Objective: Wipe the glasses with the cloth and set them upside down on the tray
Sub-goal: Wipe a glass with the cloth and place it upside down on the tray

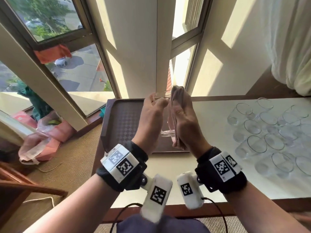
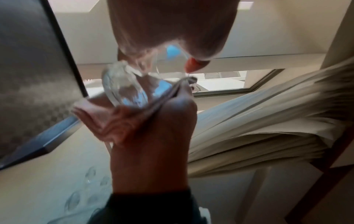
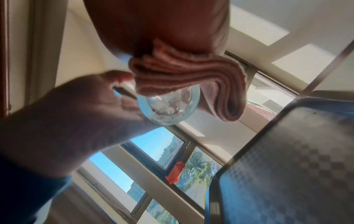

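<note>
My left hand (image 1: 152, 115) pinches the rim of the glass (image 1: 164, 115) at its far end, so its long axis runs from there back toward me, base nearest, above the tray (image 1: 123, 125). My right hand (image 1: 184, 125) presses the folded cloth (image 1: 175, 105) along its right side; unwiped glasses (image 1: 269, 132) stand farther right.
</note>
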Tool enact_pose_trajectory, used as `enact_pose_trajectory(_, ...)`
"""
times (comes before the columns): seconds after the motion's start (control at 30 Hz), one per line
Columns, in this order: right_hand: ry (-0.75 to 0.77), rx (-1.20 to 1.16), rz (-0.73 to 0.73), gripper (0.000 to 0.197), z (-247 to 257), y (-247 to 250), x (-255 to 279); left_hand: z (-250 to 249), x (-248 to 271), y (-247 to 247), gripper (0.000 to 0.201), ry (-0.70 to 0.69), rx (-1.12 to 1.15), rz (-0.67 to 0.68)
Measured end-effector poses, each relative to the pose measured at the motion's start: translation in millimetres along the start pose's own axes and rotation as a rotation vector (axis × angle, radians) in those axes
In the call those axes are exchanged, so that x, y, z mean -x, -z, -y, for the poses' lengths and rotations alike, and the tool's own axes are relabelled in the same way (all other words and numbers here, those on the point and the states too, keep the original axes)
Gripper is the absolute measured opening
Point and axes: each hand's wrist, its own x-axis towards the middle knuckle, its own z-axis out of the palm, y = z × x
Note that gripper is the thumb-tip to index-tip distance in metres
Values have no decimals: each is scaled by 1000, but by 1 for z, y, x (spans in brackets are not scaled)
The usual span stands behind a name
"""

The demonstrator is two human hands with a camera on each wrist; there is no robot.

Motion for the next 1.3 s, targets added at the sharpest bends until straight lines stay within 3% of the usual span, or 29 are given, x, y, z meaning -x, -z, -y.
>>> enact_pose_trajectory(0.07,1,-97,-3,44,-1,-6,3,5,2,-5,74,-37,-67,3)
enact_pose_trajectory(0.13,-69,-337,33,36,3,-5,7,1,8,-6,69,-61,-23,32)
enact_pose_trajectory(0.23,-212,-560,129,51,5,6,9,-2,8,5,56,-2,37,189)
enact_pose_trajectory(0.3,-218,-488,101,51,1,12,6,-6,7,9,49,-18,-98,160)
enact_pose_trajectory(0.37,-131,-261,20,43,-3,11,3,-8,8,7,35,-8,-199,76)
enact_pose_trajectory(0.43,-14,-88,-23,41,-7,5,2,-5,8,3,30,55,-142,67)
enact_pose_trajectory(0.47,22,-54,-31,42,-8,1,2,-5,8,0,44,86,-111,79)
enact_pose_trajectory(0.53,27,-70,-20,44,-11,-4,1,1,4,-3,97,98,-118,52)
enact_pose_trajectory(0.57,-9,-124,-10,46,-13,-5,1,3,3,-3,102,92,-123,30)
enact_pose_trajectory(0.63,-121,-301,13,46,-12,-3,3,2,5,-3,73,99,-57,59)
enact_pose_trajectory(0.7,-274,-488,54,44,-7,0,7,-2,9,-3,47,149,145,128)
enact_pose_trajectory(0.77,-429,-605,71,43,-1,6,11,-1,11,-2,44,230,381,206)
enact_pose_trajectory(0.83,-567,-706,101,46,0,13,11,2,11,0,47,245,465,218)
enact_pose_trajectory(0.97,-702,-810,92,54,-1,25,8,8,6,3,60,75,368,225)
enact_pose_trajectory(1.1,-736,-849,54,37,-2,33,3,15,0,2,92,-114,61,250)
enact_pose_trajectory(1.3,-810,-567,-63,34,-6,38,4,20,-2,0,81,-165,-79,394)
